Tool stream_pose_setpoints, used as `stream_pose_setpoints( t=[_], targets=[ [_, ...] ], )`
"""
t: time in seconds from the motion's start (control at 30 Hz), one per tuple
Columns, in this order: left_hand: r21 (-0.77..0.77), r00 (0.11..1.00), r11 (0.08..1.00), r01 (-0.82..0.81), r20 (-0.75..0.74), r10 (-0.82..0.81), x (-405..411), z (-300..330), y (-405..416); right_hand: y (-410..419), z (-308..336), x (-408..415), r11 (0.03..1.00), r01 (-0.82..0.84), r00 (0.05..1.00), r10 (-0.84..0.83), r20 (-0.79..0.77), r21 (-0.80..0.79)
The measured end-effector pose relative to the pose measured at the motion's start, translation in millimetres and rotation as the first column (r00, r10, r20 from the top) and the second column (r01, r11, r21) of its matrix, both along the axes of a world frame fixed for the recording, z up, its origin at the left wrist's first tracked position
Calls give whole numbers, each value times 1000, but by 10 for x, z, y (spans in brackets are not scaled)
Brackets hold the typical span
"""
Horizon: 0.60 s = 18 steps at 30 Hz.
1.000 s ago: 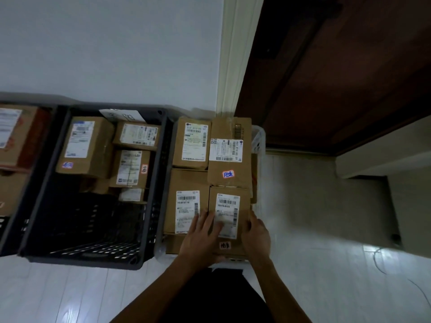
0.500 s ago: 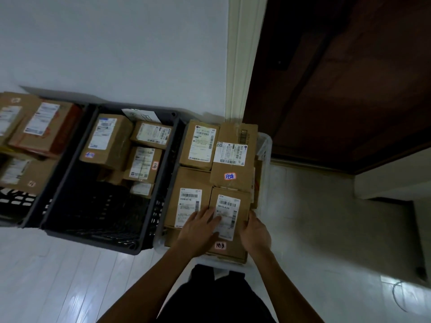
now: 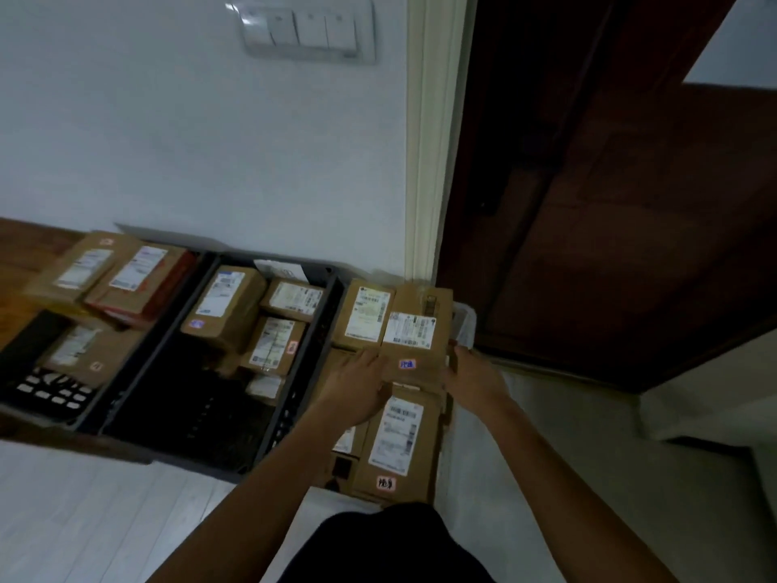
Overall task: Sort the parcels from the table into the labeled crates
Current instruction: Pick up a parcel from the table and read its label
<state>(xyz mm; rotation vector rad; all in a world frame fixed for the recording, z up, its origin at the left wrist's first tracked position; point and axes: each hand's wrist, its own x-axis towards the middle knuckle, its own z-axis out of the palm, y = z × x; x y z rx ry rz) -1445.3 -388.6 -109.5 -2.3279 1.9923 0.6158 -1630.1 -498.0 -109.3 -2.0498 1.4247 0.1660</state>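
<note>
Left hand (image 3: 355, 389): laid against the left edge of the blue-tagged parcel (image 3: 414, 342), fingers fairly straight, holding nothing round.
Right hand (image 3: 473, 378): pressed to the same parcel's right edge, fingers mostly hidden behind it; grip or flat push, cannot tell.
Blue-tagged parcel: on top of the stack in the rightmost crate (image 3: 464, 326), touching the tall-labelled parcel (image 3: 366, 315) on its left.
Near parcel (image 3: 397, 443): just below the hands, orange tag at its near end.
Crate edges: pale rim showing only at the far right corner; packed full.
Middle crate (image 3: 252, 456): dark, parcels crowded at the far end, bare floor at the near end.
Left crate (image 3: 54, 393): parcels piled above the rim.
Right side: open floor (image 3: 567, 477), dark wooden door (image 3: 630, 204) beyond.
Behind: wall (image 3: 189, 140) with a switch plate (image 3: 309, 29).
</note>
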Motion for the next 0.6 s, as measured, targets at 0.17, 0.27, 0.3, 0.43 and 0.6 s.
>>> stream_pose_setpoints(
  t=[0.17, 0.27, 0.3, 0.43, 0.6],
  targets=[
    [-118, 994, 993, -23, 99, 35, 135, 686, -350, -313, 706, 156, 990, -96, 991, 104, 79, -99],
    [-198, 991, 979, -38, 118, 62, 180, 1174, -537, -460, 1151, 262, 971, -151, 984, 165, 61, -184],
    [-219, 990, 975, -46, 123, 74, 199, 1321, -585, -491, 1285, 301, 963, -160, 982, 177, 61, -219],
    [-301, 976, 950, -78, 173, 135, 248, 1925, -707, -592, 1828, 423, 918, -209, 969, 242, 59, -337],
    [-391, 958, 917, -83, 222, 182, 321, 2595, -747, -689, 2500, 534, 855, -254, 949, 312, 55, -453]
  ],
)
